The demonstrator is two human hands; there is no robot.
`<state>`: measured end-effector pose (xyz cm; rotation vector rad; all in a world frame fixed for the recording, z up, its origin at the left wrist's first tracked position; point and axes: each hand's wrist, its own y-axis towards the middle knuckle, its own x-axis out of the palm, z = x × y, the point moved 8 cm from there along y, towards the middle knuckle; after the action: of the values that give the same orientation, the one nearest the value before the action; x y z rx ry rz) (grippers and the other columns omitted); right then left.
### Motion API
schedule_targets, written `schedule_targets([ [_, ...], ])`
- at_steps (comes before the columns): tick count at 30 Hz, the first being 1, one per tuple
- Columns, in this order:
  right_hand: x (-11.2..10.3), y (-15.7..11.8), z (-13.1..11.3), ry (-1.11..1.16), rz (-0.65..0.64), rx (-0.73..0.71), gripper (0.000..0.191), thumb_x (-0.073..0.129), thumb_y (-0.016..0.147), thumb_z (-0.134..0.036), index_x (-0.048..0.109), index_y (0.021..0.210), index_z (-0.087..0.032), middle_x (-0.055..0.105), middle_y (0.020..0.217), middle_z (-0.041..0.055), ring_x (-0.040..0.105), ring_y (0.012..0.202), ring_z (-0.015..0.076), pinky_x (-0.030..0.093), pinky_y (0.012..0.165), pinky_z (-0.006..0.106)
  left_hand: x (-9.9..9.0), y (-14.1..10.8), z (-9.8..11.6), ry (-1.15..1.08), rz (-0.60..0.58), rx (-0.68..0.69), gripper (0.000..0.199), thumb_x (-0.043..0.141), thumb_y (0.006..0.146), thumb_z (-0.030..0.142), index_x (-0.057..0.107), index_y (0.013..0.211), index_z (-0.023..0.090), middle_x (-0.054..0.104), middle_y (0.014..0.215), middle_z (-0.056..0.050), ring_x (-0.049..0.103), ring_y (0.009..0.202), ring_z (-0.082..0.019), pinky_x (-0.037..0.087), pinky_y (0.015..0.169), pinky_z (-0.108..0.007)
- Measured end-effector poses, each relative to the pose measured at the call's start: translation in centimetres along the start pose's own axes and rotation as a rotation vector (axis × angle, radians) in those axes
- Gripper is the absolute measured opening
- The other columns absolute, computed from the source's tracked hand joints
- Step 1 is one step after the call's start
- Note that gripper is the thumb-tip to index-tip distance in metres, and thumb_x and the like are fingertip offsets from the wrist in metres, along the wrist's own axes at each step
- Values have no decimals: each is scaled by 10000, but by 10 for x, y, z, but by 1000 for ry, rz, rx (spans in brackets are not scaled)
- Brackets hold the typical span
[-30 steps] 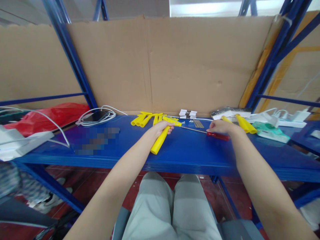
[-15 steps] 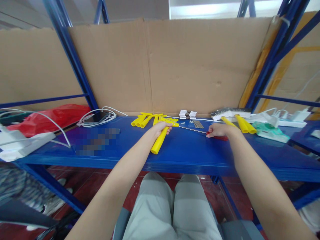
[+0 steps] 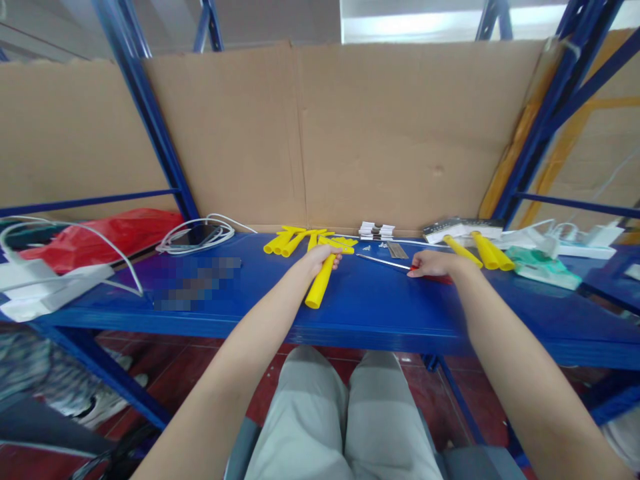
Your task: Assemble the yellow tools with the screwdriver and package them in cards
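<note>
My left hand (image 3: 324, 257) is closed around a yellow plastic handle (image 3: 321, 287) with a hollow tube end pointing toward me. The handle's flat head sticks out past my fingers to the right. In my right hand (image 3: 430, 264) is a screwdriver (image 3: 383, 262), its red grip mostly covered by my fingers. The thin metal shaft points left, and its tip lies close to the yellow head; whether they touch, I cannot tell. Behind my left hand lie several more yellow handles (image 3: 290, 245). Small screws (image 3: 367, 248) and thin grey metal plates (image 3: 397, 251) are just beyond the shaft.
Small white boxes (image 3: 376, 231) stand against the cardboard (image 3: 375, 133) at the back. To the right are more yellow handles (image 3: 485, 251), a green packet (image 3: 543, 268) and a power strip (image 3: 586, 251). A red bag (image 3: 110, 240) and white cable (image 3: 223, 233) lie left on the blue shelf (image 3: 360, 313).
The screwdriver tip now shows slightly below the yellow head, where before it met the head's end. My right hand has shifted slightly left, and the yellow handle has turned a little.
</note>
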<state>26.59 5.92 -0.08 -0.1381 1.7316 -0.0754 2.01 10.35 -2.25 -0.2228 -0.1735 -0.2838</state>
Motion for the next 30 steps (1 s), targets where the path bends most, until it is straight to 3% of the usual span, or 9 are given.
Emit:
schedule_targets([
  [6,1,3,-7,-47,49,20,135,567,848,-302,633,845,-185,708,950,89,655,852,230,462,671,280,2,-7,-1,59,50,-57,203,448,881,57,493,707,152,443,451,40,357,354,-47,289,345,-129],
  [10,-6,3,-6,-73,126,31,164,530,869,-285,613,944,-166,694,986,104,652,860,221,455,673,266,0,-7,0,56,72,-37,197,478,863,38,492,701,150,449,465,38,361,355,-45,292,349,-133],
  [17,-26,-2,-7,14,278,-67,138,546,848,-309,591,902,-190,692,930,76,623,803,199,435,659,256,-10,-6,2,207,172,-12,204,509,838,25,512,665,136,458,473,24,400,374,-69,316,368,-177],
  [30,-21,-5,-14,29,203,-156,132,584,808,-306,598,879,-196,678,880,57,616,788,191,455,666,258,-12,-9,7,277,225,47,263,508,853,36,485,614,145,456,466,30,398,381,-67,336,400,-197],
])
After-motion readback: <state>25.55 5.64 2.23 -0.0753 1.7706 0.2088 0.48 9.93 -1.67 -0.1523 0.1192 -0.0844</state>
